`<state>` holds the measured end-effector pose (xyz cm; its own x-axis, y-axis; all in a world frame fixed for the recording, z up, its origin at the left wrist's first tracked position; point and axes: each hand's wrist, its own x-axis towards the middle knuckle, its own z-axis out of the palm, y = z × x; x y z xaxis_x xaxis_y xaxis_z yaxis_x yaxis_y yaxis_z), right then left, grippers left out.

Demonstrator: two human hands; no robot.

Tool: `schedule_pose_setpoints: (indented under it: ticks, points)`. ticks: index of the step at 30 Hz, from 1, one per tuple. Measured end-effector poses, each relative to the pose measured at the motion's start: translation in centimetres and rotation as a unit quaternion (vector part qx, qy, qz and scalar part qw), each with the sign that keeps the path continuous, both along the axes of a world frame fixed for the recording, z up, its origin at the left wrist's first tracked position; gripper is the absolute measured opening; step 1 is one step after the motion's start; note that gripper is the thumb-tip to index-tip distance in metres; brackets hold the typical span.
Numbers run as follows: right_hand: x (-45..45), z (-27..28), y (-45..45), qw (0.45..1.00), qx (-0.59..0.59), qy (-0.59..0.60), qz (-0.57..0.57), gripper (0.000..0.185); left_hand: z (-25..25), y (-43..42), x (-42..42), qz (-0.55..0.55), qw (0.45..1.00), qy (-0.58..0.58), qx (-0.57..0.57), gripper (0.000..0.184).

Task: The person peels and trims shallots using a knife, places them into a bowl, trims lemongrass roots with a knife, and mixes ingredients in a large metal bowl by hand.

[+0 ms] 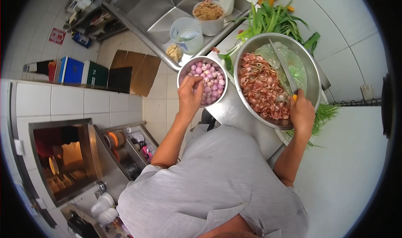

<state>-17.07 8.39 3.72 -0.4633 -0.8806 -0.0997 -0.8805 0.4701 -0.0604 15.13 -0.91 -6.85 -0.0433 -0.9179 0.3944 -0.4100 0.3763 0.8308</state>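
My right hand (302, 114) is wrapped round the yellow handle of a knife (284, 65). The blade reaches up across a large steel basin (238, 85). Reddish-brown shallot skins (261, 87) heap on the basin's left side, and a pale green plastic bag (299, 64) lies on its right. Over a smaller round steel pot (180, 72) of peeled purple shallots (214, 87), my left hand (190, 97) has its fingers curled into a pinch. Whatever may be between those fingertips is hidden.
Leafy greens (274, 20) lie behind the basin, and thin green stalks (324, 116) stick out at its right. A steel sink (146, 11) holds a clear plastic tub (187, 34) and a container of brown matter (208, 16). A white bottle (226, 0) stands beside them.
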Motion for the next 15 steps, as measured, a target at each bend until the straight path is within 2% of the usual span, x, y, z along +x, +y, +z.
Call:
schedule_pose_setpoints:
  ticks: [3, 5, 10, 12, 13, 15]
  points:
    - [0.6, -0.1, 0.2, 1.000, 0.005, 0.015, -0.004, 0.035, -1.0, 0.4, 0.3, -0.015, 1.000, -0.027, -0.006, 0.015]
    - [1.0, 0.6, 0.2, 1.000, 0.014, 0.014, -0.006, 0.034, -0.5, 0.7, 0.0, -0.061, 0.996, -0.052, 0.038, 0.013]
    - [0.8, 1.4, 0.8, 0.999, -0.003, 0.027, -0.039, 0.033, 0.2, 0.8, 0.0, -0.027, 0.996, -0.089, -0.010, 0.013]
    - [-0.2, 1.2, 1.6, 0.984, -0.172, 0.021, 0.025, 0.034, 1.3, 1.1, -0.1, -0.022, 0.998, -0.063, 0.016, 0.017]
    - [-0.5, 1.2, 1.9, 0.984, -0.173, 0.027, 0.011, 0.034, 1.9, 1.4, -0.6, -0.036, 0.997, -0.060, 0.014, 0.017]
    - [-0.1, 1.2, 1.0, 0.975, -0.210, -0.066, 0.026, 0.038, 3.2, 1.9, -1.5, -0.058, 0.996, -0.048, 0.039, 0.019]
